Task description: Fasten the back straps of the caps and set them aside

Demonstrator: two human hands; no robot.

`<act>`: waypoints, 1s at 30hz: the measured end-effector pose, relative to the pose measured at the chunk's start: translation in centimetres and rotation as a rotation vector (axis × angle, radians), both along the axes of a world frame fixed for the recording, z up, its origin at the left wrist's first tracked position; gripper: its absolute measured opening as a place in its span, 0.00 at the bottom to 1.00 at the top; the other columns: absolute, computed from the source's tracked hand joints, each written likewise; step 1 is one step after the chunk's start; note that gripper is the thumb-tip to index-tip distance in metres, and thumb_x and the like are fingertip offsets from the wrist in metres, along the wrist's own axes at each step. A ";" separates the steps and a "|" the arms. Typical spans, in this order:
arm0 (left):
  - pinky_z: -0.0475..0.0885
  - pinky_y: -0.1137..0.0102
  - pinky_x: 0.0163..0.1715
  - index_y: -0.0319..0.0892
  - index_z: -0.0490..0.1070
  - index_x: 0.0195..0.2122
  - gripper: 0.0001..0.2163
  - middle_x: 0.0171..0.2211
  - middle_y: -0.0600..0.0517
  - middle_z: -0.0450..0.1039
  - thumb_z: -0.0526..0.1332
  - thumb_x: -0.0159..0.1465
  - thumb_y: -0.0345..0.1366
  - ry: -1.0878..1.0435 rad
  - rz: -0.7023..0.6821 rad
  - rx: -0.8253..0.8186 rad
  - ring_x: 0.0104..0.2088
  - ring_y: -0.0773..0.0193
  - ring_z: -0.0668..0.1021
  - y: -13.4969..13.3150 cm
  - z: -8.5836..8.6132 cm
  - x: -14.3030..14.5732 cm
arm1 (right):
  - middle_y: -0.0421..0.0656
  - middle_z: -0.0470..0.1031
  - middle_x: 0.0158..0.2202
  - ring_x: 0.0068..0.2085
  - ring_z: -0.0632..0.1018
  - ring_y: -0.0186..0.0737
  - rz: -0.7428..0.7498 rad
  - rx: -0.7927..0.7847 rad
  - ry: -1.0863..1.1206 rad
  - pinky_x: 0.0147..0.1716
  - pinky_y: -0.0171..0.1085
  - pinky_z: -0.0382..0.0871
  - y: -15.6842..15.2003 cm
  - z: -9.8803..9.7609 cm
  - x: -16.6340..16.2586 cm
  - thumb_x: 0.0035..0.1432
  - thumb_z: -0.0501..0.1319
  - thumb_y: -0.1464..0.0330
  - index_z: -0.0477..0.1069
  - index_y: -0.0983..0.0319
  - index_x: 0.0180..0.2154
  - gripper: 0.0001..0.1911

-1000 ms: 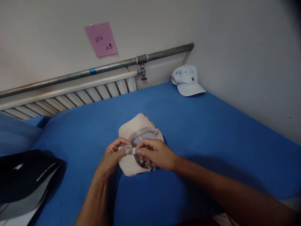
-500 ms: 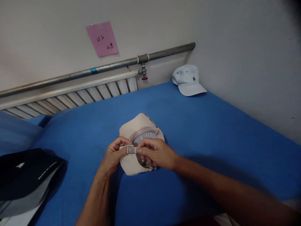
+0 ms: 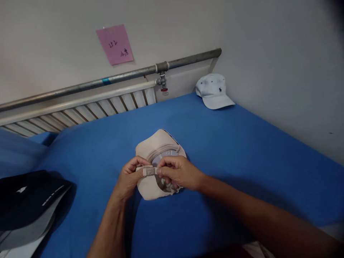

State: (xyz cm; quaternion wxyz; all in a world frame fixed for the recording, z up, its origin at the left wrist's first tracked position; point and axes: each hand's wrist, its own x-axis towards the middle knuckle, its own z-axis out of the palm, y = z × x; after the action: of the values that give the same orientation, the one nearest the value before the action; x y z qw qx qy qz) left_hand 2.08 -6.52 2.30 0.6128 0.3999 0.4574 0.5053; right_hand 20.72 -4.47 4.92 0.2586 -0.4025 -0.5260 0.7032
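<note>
A beige baseball cap [image 3: 151, 187] lies with its inside facing up on the blue surface, below the middle of the view. Its back strap, with a metal buckle [image 3: 149, 171], is stretched between my two hands. My left hand [image 3: 130, 176] pinches the strap at the buckle's left end, thumb on top. The strap's other side, just right of the buckle, is held between the thumb and fingers of my right hand [image 3: 179, 172]. Those right fingers partly cover the cap's opening.
A pale blue cap [image 3: 213, 91] sits in the far corner against the wall. Stacked caps [image 3: 29, 200], a dark one on top, lie at the left. Behind the blue surface [image 3: 102, 143] run a radiator [image 3: 88, 111] and a metal pipe [image 3: 129, 76] under a pink note [image 3: 115, 44].
Both hands keep their grip on the strap. My right hand has shifted very slightly, and the whole view has moved a little.
</note>
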 end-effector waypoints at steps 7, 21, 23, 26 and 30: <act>0.65 0.81 0.19 0.41 0.74 0.27 0.10 0.22 0.57 0.74 0.73 0.47 0.35 -0.008 0.030 0.012 0.19 0.75 0.72 0.1 -0.1 -0.2 | 0.35 0.69 0.18 0.16 0.65 0.24 0.030 0.122 -0.067 0.13 0.24 0.58 0.2 0.2 0.6 0.54 0.62 0.69 0.69 0.64 0.28 0.05; 0.65 0.82 0.21 0.41 0.75 0.28 0.09 0.23 0.57 0.74 0.73 0.47 0.34 0.015 -0.009 0.040 0.21 0.75 0.72 -0.1 -0.2 -0.1 | 0.36 0.69 0.19 0.19 0.69 0.27 0.100 0.065 -0.048 0.15 0.26 0.59 0.7 0.2 0.9 0.53 0.61 0.69 0.70 0.63 0.29 0.04; 0.65 0.82 0.21 0.40 0.74 0.28 0.09 0.23 0.57 0.74 0.73 0.48 0.33 0.028 -0.027 0.039 0.21 0.75 0.72 -0.1 -0.1 0.0 | 0.36 0.69 0.19 0.19 0.69 0.27 0.112 0.068 -0.060 0.15 0.26 0.59 0.6 0.3 0.8 0.53 0.61 0.68 0.69 0.63 0.28 0.05; 0.65 0.82 0.20 0.41 0.73 0.29 0.11 0.22 0.57 0.73 0.73 0.47 0.33 0.000 -0.024 0.046 0.20 0.75 0.72 0.0 0.0 0.2 | 0.36 0.68 0.20 0.20 0.68 0.27 0.098 0.188 -0.092 0.18 0.27 0.60 0.3 0.4 0.7 0.55 0.59 0.68 0.68 0.63 0.29 0.05; 0.66 0.80 0.20 0.42 0.69 0.30 0.14 0.24 0.57 0.74 0.73 0.47 0.34 -0.061 -0.017 0.082 0.20 0.73 0.72 0.1 -0.1 0.5 | 0.39 0.74 0.31 0.31 0.73 0.32 0.011 0.624 -0.241 0.29 0.31 0.64 -0.6 1.0 1.0 0.52 0.63 0.67 0.70 0.61 0.38 0.09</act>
State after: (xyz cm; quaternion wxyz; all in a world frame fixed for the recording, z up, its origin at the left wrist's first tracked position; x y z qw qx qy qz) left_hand 2.57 -6.43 2.17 0.6138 0.4131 0.4140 0.5302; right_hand 21.72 -5.03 5.89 0.3014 -0.3815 -0.7449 0.4569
